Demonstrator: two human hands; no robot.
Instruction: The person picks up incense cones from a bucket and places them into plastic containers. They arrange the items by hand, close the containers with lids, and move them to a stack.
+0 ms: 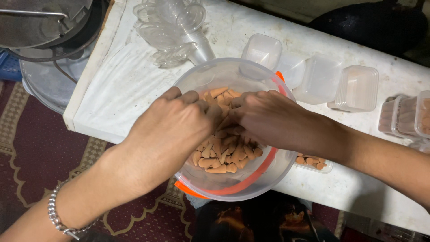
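1. Left hand (172, 127) & right hand (268, 118) both curled, fingers pinching small tan clay-like cones (224, 154) inside round clear plastic tub w/ orange rim (233, 190).
2. Tub still well filled; small clear tray (313, 163) beside it holds only a few cones; stacked empty clear square containers (356, 87) wait on white table (125, 80).

Clear, glossy plastic for the round tub (197, 80), with an orange plastic rim. Inside the tub, matt, chalky-looking tan cones (221, 154), dry and unglazed. Behind the tub, thin see-through plastic cups (172, 27), shiny and smooth. To the right of the tub, frosted, semi-clear plastic square boxes (356, 87). Under the tub, a white table (125, 76), matt, scuffed and stained. Left of the tub, dull grey metal on a pan (42, 20). Below the tub, a woven, patterned maroon carpet (40, 148). Near the tub, polished metal links on a bracelet (56, 217).
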